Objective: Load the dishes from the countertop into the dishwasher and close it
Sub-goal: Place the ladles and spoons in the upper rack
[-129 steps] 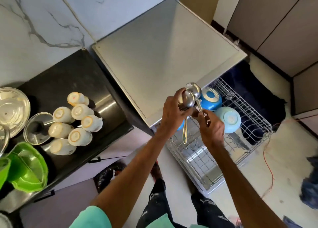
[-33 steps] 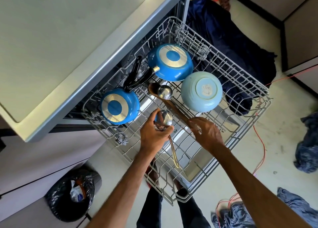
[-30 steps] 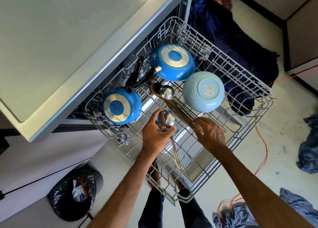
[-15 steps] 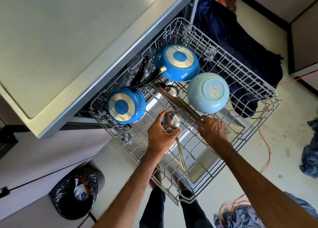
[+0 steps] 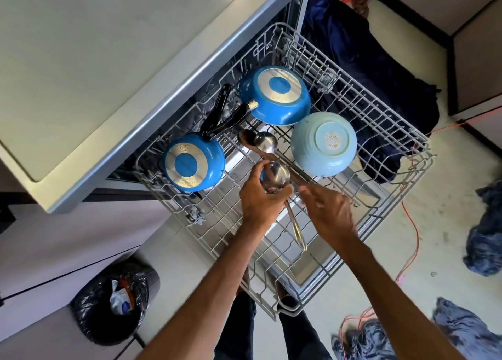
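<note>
Left hand [image 5: 260,199] is gripping the steel ladle [image 5: 278,173] at its neck, fingers curled round just under the cup, with the handle slanting toward the near side over the pulled-out rack [image 5: 380,131]. Right hand [image 5: 330,213] is holding nothing as far as I can tell. Its fingers are loosely bent and the index tip is pointing at the handle end of the wooden spoon [image 5: 245,138]; contact there is blurred and unclear.

Head view, rack contents: the wooden spoon and a second ladle [image 5: 265,142] are lying flat mid-rack, between the small blue pan [image 5: 194,164] on the left and the light-blue bowl [image 5: 323,144] on the right. The large blue pan [image 5: 275,95] is sitting far-centre. All three vessels are lying bottom-up. The countertop isn't showing.

Judged step: the ladle is being set down beside the other utensils.

Risks: the thin handle could be slipping through the wire gaps and hanging below, jamming the rack when it slides in. The cup could be knocking the bowl, being so close to it. Loose flat utensils could be shifting about.
</note>
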{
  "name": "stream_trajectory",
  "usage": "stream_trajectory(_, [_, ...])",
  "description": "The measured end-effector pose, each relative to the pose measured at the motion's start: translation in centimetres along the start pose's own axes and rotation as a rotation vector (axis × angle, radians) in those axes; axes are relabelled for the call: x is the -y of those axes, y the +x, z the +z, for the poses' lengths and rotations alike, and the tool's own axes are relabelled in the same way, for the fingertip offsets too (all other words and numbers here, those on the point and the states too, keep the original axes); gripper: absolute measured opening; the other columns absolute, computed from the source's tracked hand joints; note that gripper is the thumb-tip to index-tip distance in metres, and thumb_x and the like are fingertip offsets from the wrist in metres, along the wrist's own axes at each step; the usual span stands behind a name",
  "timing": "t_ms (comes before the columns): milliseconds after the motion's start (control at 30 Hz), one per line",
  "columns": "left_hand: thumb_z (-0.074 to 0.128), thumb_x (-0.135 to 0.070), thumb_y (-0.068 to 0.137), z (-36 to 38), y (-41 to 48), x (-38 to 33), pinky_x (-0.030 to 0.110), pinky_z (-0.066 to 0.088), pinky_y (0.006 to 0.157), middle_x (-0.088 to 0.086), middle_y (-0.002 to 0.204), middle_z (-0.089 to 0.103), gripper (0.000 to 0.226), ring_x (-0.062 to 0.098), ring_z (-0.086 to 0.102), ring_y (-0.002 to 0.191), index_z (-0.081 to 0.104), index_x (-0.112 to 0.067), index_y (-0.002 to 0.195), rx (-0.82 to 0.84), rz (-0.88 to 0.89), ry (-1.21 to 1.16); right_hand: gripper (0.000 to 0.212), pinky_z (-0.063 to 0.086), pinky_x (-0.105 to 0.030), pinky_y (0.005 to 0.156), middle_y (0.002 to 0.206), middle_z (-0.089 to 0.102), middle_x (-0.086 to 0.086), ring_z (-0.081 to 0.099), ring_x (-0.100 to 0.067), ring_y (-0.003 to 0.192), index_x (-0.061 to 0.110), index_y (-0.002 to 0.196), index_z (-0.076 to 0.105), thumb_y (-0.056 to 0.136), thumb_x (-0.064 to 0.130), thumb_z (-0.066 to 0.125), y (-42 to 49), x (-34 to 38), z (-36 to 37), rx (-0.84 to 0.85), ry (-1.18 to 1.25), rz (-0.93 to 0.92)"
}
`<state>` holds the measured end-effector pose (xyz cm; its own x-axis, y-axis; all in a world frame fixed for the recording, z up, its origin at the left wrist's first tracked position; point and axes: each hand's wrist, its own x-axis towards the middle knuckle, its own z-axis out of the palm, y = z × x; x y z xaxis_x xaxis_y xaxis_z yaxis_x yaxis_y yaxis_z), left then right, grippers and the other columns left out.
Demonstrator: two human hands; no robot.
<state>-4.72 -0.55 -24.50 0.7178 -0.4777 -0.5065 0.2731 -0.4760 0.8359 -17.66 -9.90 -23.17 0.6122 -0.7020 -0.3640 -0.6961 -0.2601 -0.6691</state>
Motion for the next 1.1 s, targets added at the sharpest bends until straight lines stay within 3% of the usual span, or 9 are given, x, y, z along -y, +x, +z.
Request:
stream_trajectory(100, [0.091, -0.039, 0.062, 1.2, 1.7, -0.6, 0.042, 0.064, 0.068, 0.001, 0.111, 0.072, 0.075, 0.025, 0.074, 0.094, 0.051, -0.037, 0.125, -0.092, 0.033, 0.077, 0.031, 0.062, -0.035, 0.070, 0.094, 0.078, -0.001, 0.076, -0.014, 0.080, 0.012, 0.113, 0.074, 0.098, 0.036, 0.063, -0.1, 0.3, -0.2, 0.258, 0.379, 0.070])
stream_trajectory(167, [0.086, -0.057, 0.052, 1.9, 3.0, -0.5, 0.049, 0.062, 0.070, 0.000, 0.109, 0.069, 0.083, 0.034, 0.069, 0.097, 0.044, -0.039, 0.121, -0.137, 0.046, 0.114, 0.031, 0.063, -0.033, 0.070, 0.093, 0.077, -0.001, 0.076, -0.014, 0.080, 0.009, 0.115, 0.072, 0.090, 0.025, 0.076, 0.7, -0.8, 0.0, 0.152, 0.290, 0.025])
stream_trajectory(233, [0.085, -0.059, 0.049, 2.6, 3.9, -0.4, 0.050, 0.061, 0.069, 0.001, 0.106, 0.067, 0.082, 0.036, 0.068, 0.094, 0.040, -0.040, 0.116, -0.147, 0.063, 0.127, 0.028, 0.062, -0.027, 0.073, 0.091, 0.076, 0.001, 0.074, -0.012, 0.080, 0.009, 0.111, 0.073, 0.084, 0.012, 0.080, 1.8, -2.0, 0.1, 0.003, 0.165, -0.054])
stream_trajectory(433, [0.087, -0.014, 0.075, 2.7, 5.7, -1.5, 0.043, 0.064, 0.069, 0.011, 0.107, 0.069, 0.057, 0.024, 0.073, 0.085, 0.050, -0.009, 0.119, -0.142, 0.077, 0.111, 0.029, 0.063, -0.032, 0.076, 0.105, 0.077, -0.006, 0.073, -0.015, 0.083, 0.017, 0.110, 0.076, 0.085, 0.001, 0.076, 4.4, -3.8, 1.3, -0.071, 0.019, -0.061])
stream_trajectory(600, [0.084, -0.010, 0.078, 2.0, 6.7, -2.5, 0.040, 0.064, 0.072, 0.008, 0.099, 0.071, 0.047, 0.022, 0.073, 0.086, 0.057, -0.007, 0.117, -0.097, 0.106, 0.110, 0.026, 0.063, -0.042, 0.069, 0.096, 0.078, -0.010, 0.075, -0.023, 0.080, 0.010, 0.100, 0.079, 0.080, -0.006, 0.076, 5.5, -2.9, 2.1, -0.220, 0.005, -0.188])
stream_trajectory(733, [0.078, -0.003, 0.083, 2.0, 6.7, -2.3, 0.036, 0.064, 0.072, 0.009, 0.099, 0.073, 0.043, 0.022, 0.074, 0.085, 0.060, -0.004, 0.122, -0.104, 0.126, 0.101, 0.024, 0.060, -0.033, 0.061, 0.092, 0.077, -0.008, 0.070, -0.018, 0.071, 0.009, 0.099, 0.079, 0.079, -0.003, 0.080, 5.4, -3.4, 2.8, -0.308, -0.045, -0.274])
stream_trajectory(833, [0.074, -0.002, 0.085, 1.9, 6.6, -1.3, 0.040, 0.064, 0.074, 0.009, 0.102, 0.073, 0.039, 0.020, 0.074, 0.085, 0.062, -0.003, 0.121, -0.075, 0.135, 0.150, 0.028, 0.054, -0.021, 0.058, 0.085, 0.073, -0.005, 0.062, -0.011, 0.065, 0.012, 0.101, 0.079, 0.078, -0.005, 0.080, 4.9, -4.2, 3.0, -0.295, -0.053, -0.335])
stream_trajectory(1000, [0.071, -0.006, 0.088, 2.1, 5.1, 0.6, 0.016, 0.058, 0.068, 0.006, 0.108, 0.070, 0.033, 0.014, 0.070, 0.087, 0.064, -0.008, 0.121, 0.014, 0.248, 0.378, 0.027, 0.056, -0.026, 0.054, 0.084, 0.068, -0.007, 0.058, -0.010, 0.066, 0.011, 0.105, 0.077, 0.081, -0.001, 0.079, 4.2, -7.1, 2.7, -0.308, -0.035, -0.344])
stream_trajectory(1100, [0.069, -0.006, 0.087, 2.3, 4.5, 1.9, 0.027, 0.061, 0.074, 0.007, 0.107, 0.068, 0.033, 0.016, 0.069, 0.089, 0.064, -0.008, 0.120, 0.045, 0.274, 0.428, 0.023, 0.059, -0.035, 0.065, 0.094, 0.068, -0.009, 0.063, -0.018, 0.075, 0.017, 0.113, 0.074, 0.092, 0.009, 0.069, 2.7, -8.5, 1.9, -0.225, -0.089, -0.275])
